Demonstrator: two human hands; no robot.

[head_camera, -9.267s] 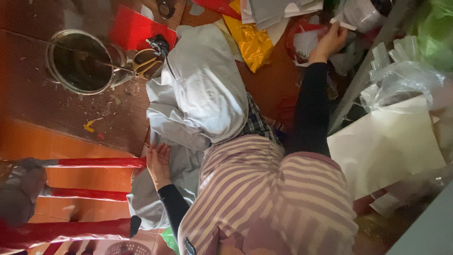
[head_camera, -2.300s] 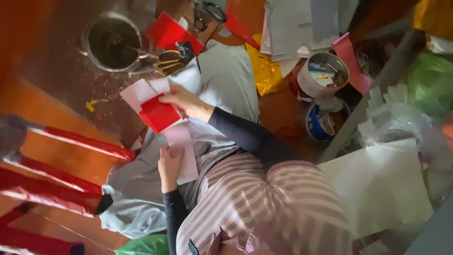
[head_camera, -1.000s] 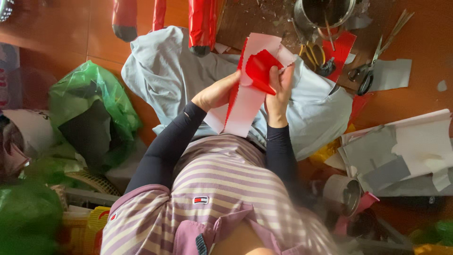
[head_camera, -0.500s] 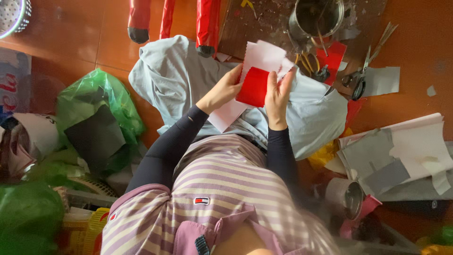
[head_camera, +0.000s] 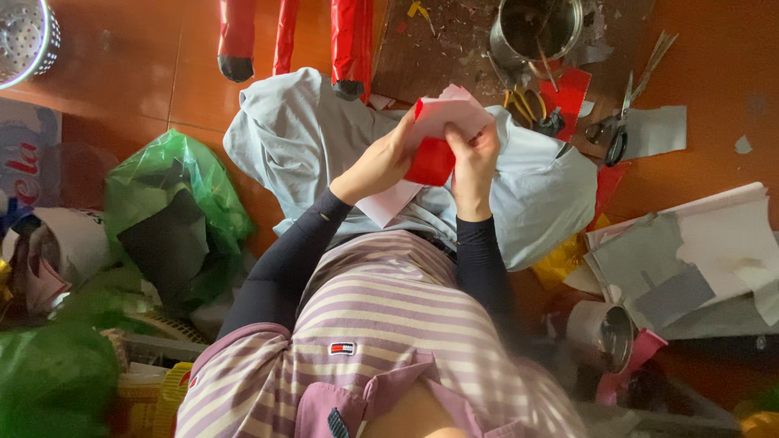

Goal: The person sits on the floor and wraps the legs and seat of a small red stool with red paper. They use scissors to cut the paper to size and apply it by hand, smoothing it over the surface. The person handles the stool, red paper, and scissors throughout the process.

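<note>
Head view: both hands (head_camera: pixel 430 154) have lifted the red-and-white paper (head_camera: pixel 434 134) farther forward

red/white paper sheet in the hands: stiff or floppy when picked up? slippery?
Probably floppy: the paper sheet bends between the left hand and right hand. Likely very light. Slipperiness is unclear; the red face may be glossy.

Sign: a flat pale blue and white printed sheet with red lettering (head_camera: pixel 24 158) lies at the left edge, beside the green plastic bag (head_camera: pixel 174 182).
Label: a small rectangular red, white and blue chest patch (head_camera: pixel 342 349) sits on the striped shirt (head_camera: pixel 381 341).
</note>
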